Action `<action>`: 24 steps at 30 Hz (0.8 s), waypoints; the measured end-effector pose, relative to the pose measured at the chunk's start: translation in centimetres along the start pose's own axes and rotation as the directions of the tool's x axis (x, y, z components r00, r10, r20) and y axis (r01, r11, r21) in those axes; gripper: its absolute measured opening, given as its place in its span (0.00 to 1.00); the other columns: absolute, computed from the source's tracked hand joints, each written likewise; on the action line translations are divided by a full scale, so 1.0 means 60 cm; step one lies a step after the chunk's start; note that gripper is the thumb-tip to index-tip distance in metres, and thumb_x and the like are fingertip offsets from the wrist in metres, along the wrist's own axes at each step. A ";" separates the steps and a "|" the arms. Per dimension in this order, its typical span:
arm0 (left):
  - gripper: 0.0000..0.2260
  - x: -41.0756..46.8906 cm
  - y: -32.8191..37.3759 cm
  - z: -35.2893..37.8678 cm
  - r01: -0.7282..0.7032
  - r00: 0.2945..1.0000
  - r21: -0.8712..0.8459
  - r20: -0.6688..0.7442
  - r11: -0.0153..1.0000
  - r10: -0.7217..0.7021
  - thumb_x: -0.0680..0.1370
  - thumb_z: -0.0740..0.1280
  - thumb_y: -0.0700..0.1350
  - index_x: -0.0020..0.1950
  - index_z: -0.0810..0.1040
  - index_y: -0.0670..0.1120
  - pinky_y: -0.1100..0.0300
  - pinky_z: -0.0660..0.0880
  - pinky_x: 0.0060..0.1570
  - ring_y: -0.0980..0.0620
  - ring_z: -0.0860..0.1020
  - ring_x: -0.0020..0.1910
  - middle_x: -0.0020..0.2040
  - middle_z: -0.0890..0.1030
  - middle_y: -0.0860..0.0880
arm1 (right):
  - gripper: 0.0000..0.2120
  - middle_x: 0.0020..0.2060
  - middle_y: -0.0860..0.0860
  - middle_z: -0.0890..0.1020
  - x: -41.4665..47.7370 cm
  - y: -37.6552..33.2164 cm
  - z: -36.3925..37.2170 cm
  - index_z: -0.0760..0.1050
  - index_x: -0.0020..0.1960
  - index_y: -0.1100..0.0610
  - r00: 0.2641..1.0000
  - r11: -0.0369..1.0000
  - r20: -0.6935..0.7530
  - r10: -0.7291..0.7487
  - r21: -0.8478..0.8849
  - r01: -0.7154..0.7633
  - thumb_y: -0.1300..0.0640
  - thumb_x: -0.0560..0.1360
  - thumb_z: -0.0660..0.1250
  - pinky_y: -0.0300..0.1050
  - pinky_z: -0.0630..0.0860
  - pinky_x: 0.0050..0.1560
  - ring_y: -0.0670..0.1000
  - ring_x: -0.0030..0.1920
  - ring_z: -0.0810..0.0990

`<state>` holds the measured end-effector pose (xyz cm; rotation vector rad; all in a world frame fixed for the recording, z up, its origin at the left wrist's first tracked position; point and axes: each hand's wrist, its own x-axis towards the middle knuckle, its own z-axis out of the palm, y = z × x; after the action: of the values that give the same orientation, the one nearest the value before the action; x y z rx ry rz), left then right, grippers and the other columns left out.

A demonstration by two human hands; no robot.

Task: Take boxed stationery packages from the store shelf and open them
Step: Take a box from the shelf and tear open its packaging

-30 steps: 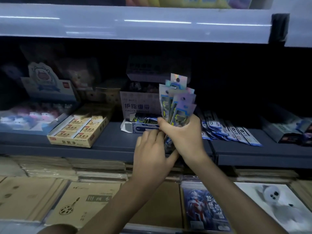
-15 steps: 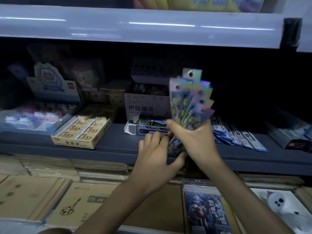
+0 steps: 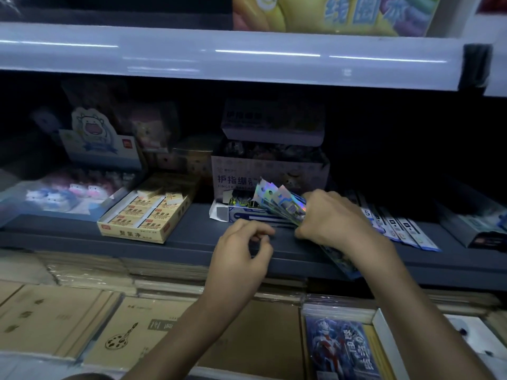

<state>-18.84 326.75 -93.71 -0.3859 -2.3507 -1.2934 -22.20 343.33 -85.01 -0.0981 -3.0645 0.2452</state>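
Gripping fanned packets (image 3: 282, 204), tops slanting up-left, the right hand (image 3: 337, 223) sits beside the loosely curled left hand (image 3: 241, 252).

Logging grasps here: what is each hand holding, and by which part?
The right hand grips a fanned bundle of holographic packets around their middle, both ends sticking out. The left hand, fingers loosely curled, seems to hold nothing.

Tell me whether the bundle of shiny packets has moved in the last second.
Yes. The shiny packets in the right hand have tipped left and dropped, from level with the finger-bandage box lid to its lower front.
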 end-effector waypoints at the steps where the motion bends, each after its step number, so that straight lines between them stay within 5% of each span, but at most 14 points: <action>1: 0.07 0.000 0.000 -0.001 0.008 1.000 -0.004 -0.012 1.000 -0.008 0.79 0.68 0.41 0.50 0.84 0.53 0.60 0.75 0.49 0.58 0.79 0.48 0.46 0.81 0.57 | 0.17 0.56 0.55 0.81 -0.002 -0.005 0.004 0.77 0.57 0.50 0.999 1.000 -0.032 -0.007 -0.012 0.007 0.50 0.69 0.73 0.47 0.72 0.47 0.61 0.55 0.81; 6: 0.06 -0.004 -0.006 0.000 0.099 0.995 0.062 -0.005 0.993 -0.099 0.78 0.66 0.49 0.46 0.83 0.55 0.50 0.78 0.39 0.56 0.79 0.36 0.33 0.81 0.55 | 0.11 0.50 0.56 0.83 -0.036 -0.025 0.019 0.77 0.54 0.53 0.976 0.998 -0.213 -0.056 -0.047 0.047 0.54 0.73 0.70 0.48 0.68 0.42 0.62 0.49 0.80; 10: 0.16 -0.010 0.013 -0.017 0.303 0.952 -0.100 0.078 0.948 -0.296 0.83 0.65 0.53 0.40 0.83 0.48 0.57 0.75 0.35 0.55 0.80 0.30 0.30 0.83 0.50 | 0.10 0.41 0.52 0.76 -0.062 -0.018 0.022 0.74 0.50 0.53 0.981 0.999 -0.193 -0.013 0.035 0.020 0.51 0.72 0.71 0.47 0.70 0.40 0.61 0.46 0.78; 14: 0.31 -0.008 0.046 -0.035 0.695 0.718 -0.338 0.362 0.634 -0.594 0.81 0.62 0.63 0.44 0.85 0.35 0.59 0.77 0.29 0.43 0.83 0.31 0.36 0.86 0.38 | 0.11 0.38 0.51 0.74 -0.086 -0.017 0.017 0.72 0.47 0.51 0.988 0.997 -0.156 -0.009 0.081 0.022 0.48 0.72 0.72 0.46 0.67 0.37 0.59 0.42 0.75; 17: 0.34 -0.011 0.050 -0.045 0.786 0.618 -0.375 0.461 0.492 -0.636 0.79 0.63 0.66 0.47 0.85 0.33 0.51 0.84 0.36 0.38 0.87 0.38 0.40 0.86 0.35 | 0.14 0.36 0.50 0.73 -0.111 -0.015 0.017 0.67 0.40 0.52 0.988 0.995 -0.155 -0.031 0.092 0.045 0.48 0.71 0.71 0.45 0.66 0.36 0.59 0.40 0.73; 21: 0.31 -0.020 0.045 -0.044 0.776 0.629 -0.414 0.460 0.475 -0.626 0.78 0.67 0.64 0.48 0.85 0.33 0.47 0.85 0.42 0.38 0.87 0.42 0.41 0.87 0.36 | 0.15 0.33 0.49 0.71 -0.133 -0.008 0.011 0.67 0.38 0.54 0.989 0.990 -0.143 -0.020 0.133 0.039 0.48 0.69 0.71 0.45 0.67 0.37 0.60 0.40 0.73; 24: 0.32 -0.024 0.049 -0.035 0.758 0.650 -0.393 0.389 0.520 -0.653 0.78 0.68 0.64 0.45 0.84 0.32 0.53 0.83 0.33 0.39 0.85 0.35 0.38 0.85 0.35 | 0.15 0.32 0.50 0.73 -0.145 -0.004 0.002 0.68 0.38 0.55 0.993 0.986 -0.115 -0.005 0.165 0.024 0.48 0.67 0.71 0.45 0.67 0.34 0.59 0.37 0.73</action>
<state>-15.83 326.50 -91.27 0.4145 -2.3389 -2.4197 -13.56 342.47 -85.63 -0.0786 -2.9164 0.4759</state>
